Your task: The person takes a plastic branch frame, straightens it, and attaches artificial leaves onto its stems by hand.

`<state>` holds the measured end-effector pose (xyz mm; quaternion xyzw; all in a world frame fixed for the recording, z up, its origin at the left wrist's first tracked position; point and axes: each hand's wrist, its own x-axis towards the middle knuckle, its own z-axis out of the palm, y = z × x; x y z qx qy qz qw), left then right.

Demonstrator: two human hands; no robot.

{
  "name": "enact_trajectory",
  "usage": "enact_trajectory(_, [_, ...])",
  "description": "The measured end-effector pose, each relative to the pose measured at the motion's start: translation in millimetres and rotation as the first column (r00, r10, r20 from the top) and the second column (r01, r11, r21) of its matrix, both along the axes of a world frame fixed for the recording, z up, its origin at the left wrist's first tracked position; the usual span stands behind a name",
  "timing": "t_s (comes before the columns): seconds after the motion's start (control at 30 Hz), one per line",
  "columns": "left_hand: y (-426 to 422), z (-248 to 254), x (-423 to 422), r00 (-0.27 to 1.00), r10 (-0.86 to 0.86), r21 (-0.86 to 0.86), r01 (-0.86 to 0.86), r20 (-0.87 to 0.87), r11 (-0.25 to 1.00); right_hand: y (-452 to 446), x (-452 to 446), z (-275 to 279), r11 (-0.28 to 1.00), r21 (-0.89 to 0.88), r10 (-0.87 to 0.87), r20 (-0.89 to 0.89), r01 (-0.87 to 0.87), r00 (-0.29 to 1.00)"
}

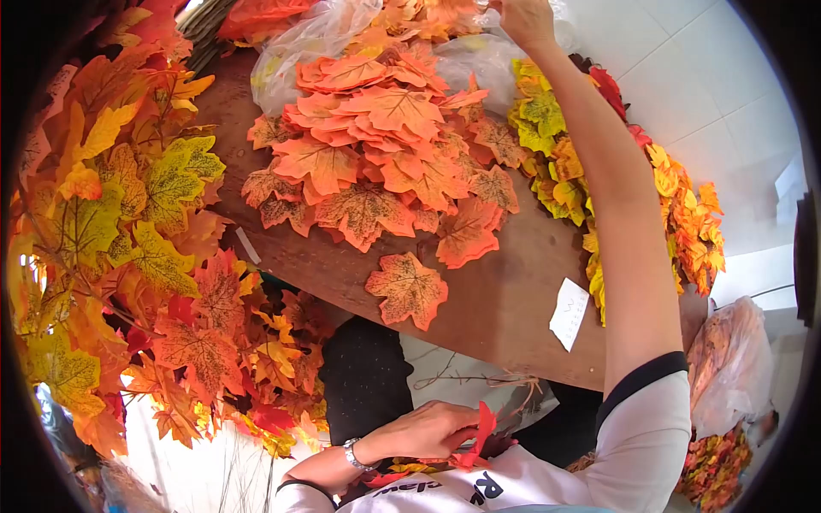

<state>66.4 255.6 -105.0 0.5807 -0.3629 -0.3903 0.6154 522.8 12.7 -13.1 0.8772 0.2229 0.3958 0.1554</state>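
My left hand point(432, 430), with a metal watch at its wrist, is held low in front of my shirt. Its fingers are closed around a red artificial leaf point(485, 426); what else they hold is hidden. Thin brown twigs point(487, 379) stick out just beyond them. Stretched far forward, my right hand point(523, 24) is at the top edge of the view, by orange leaves and clear plastic bags point(479, 64). Its fingertips are mostly cut off. Between the hands, a heap of orange artificial maple leaves point(376, 137) lies on the brown table, with a single speckled leaf point(407, 289) nearer me.
Leafy artificial branches point(145, 231) crowd the left side. Yellow leaves point(543, 111) and orange leaf bunches point(693, 218) line the table's point(530, 274) right side. A torn paper slip point(569, 314) lies near the front edge. A plastic bag of leaves point(727, 363) stands at far right.
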Motion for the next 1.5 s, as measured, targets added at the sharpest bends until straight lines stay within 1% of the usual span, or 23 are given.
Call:
enact_trajectory(0.03, [-0.3, -1.3, -0.6, 1.0, -0.02, 0.01, 0.02, 0.008, 1.0, -3.0, 4.9, 7.9, 0.999, -0.04, -0.02, -0.016, 0.019, 1.0])
enact_trajectory(0.1, [-1.1, -1.8, -2.3, 0.999, -0.036, 0.02, 0.035, 0.025, 0.999, -6.4, 7.6, 14.5, 0.965, -0.227, 0.034, -0.391, -0.133, 0.92])
enact_trajectory(0.13, [-1.9, -1.6, -3.6, 0.999, -0.032, 0.02, 0.031, 0.034, 0.999, 5.6, -12.6, 23.0, 0.965, -0.159, 0.141, -0.367, -0.211, 0.919])
enact_trajectory(0.23, [-4.7, -8.8, -9.9, 0.997, -0.035, 0.04, 0.032, 0.069, 0.999, 19.6, -38.2, 21.3, 0.932, -0.14, 0.294, -0.245, -0.333, 0.924])
enact_trajectory(0.27, [-4.0, -9.6, -13.0, 0.996, -0.041, 0.057, 0.037, 0.078, 0.998, 25.5, -42.2, 21.9, 0.825, -0.469, 0.132, -0.384, -0.316, 0.914])
enact_trajectory(0.37, [-5.2, -0.3, -14.5, 0.995, 0.036, 0.015, -0.037, 0.088, 0.999, 28.7, -68.6, 26.4, 0.942, -0.001, 0.319, -0.321, -0.337, 0.892])
enact_trajectory(0.4, [-5.1, -3.3, -15.5, 0.994, -0.005, 0.057, -0.001, 0.108, 0.998, 22.6, -70.5, 25.5, 0.936, 0.05, 0.349, -0.236, -0.348, 0.907])
enact_trajectory(0.5, [-6.3, -2.1, -17.0, 0.99, -0.007, 0.077, -0.004, 0.144, 0.997, 4.2, -97.4, 36.3, 0.954, 0.078, 0.301, -0.284, -0.291, 0.91])
enact_trajectory(0.6, [-5.1, 4.3, -15.9, 0.994, -0.014, 0.097, 0.003, 0.111, 0.995, -9.5, -161.5, 53.6, 0.971, 0.166, 0.205, -0.222, -0.171, 0.953])
enact_trajectory(0.67, [-1.5, -0.6, -18.9, 0.997, 0.027, -0.032, -0.024, 0.072, 0.999, -13.4, -219.8, 51.9, 0.961, 0.255, 0.173, -0.266, -0.104, 0.948])
enact_trajectory(0.73, [-1.9, -14.4, -22.9, 0.999, 0.03, -0.186, -0.036, -0.033, 0.982, -22.2, -267.9, 34.1, 0.953, 0.298, 0.153, -0.294, -0.062, 0.943])
enact_trajectory(0.77, [1.1, -1.3, -21.2, 0.98, -0.03, -0.158, -0.002, -0.198, 0.987, -23.4, -285.2, 16.1, 0.952, 0.298, 0.159, -0.286, -0.07, 0.945])
enact_trajectory(0.8, [1.3, -3.6, -20.9, 0.97, -0.053, -0.176, 0.011, -0.236, 0.984, -24.0, -299.3, -3.1, 0.95, 0.303, 0.166, -0.276, -0.078, 0.947])
enact_trajectory(0.9, [-8.9, -12.1, -29.1, 0.975, -0.048, -0.186, 0.007, -0.217, 0.983, -29.9, -334.6, -53.2, 0.886, 0.457, 0.212, -0.546, 0.077, 0.81])
enact_trajectory(0.93, [-10.1, -11.2, -30.6, 0.991, -0.009, -0.104, -0.005, -0.136, 0.995, -30.7, -338.4, -53.4, 0.871, 0.483, 0.237, -0.567, 0.086, 0.789])
enact_trajectory(1.0, [-12.3, -13.3, -33.1, 0.979, 0.011, -0.074, -0.027, -0.205, 0.997, -31.1, -344.5, -48.0, 0.838, 0.534, 0.291, -0.604, 0.106, 0.742])
enact_trajectory(1.1, [-12.5, -10.7, -30.9, 0.966, 0.012, -0.068, -0.03, -0.257, 0.997, -23.6, -354.0, -24.5, 0.59, 0.733, 0.395, -0.627, 0.337, 0.672])
enact_trajectory(1.13, [-12.9, -10.8, -30.8, 0.968, 0.009, -0.075, -0.029, -0.252, 0.997, -26.2, -349.9, -22.7, 0.612, 0.706, 0.346, -0.645, 0.356, 0.682])
enact_trajectory(1.23, [-13.2, -16.0, -31.3, 0.955, -0.014, -0.093, -0.014, -0.295, 0.996, -31.4, -330.3, -28.9, 0.231, 0.84, 0.596, -0.521, 0.491, 0.612])
enact_trajectory(1.27, [-14.1, -17.1, -31.4, 0.957, -0.025, -0.102, -0.005, -0.289, 0.995, -33.6, -320.1, -34.0, 0.006, 0.825, 0.713, -0.4, 0.565, 0.576])
enact_trajectory(1.33, [-14.5, -18.2, -32.2, 0.96, -0.032, -0.112, 0.0, -0.279, 0.994, -33.5, -320.9, -40.6, 0.402, 0.818, 0.46, -0.57, 0.412, 0.681])
enact_trajectory(1.4, [-13.2, -16.2, -31.2, 0.965, -0.022, -0.115, -0.009, -0.262, 0.993, -21.3, -326.6, -42.9, 0.731, 0.615, 0.163, -0.58, 0.297, 0.798])
enact_trajectory(1.5, [-12.4, -10.8, -30.5, 0.916, -0.047, -0.157, -0.017, -0.398, 0.987, -8.5, -325.0, -60.4, 0.927, 0.358, -0.009, -0.275, 0.112, 0.961])
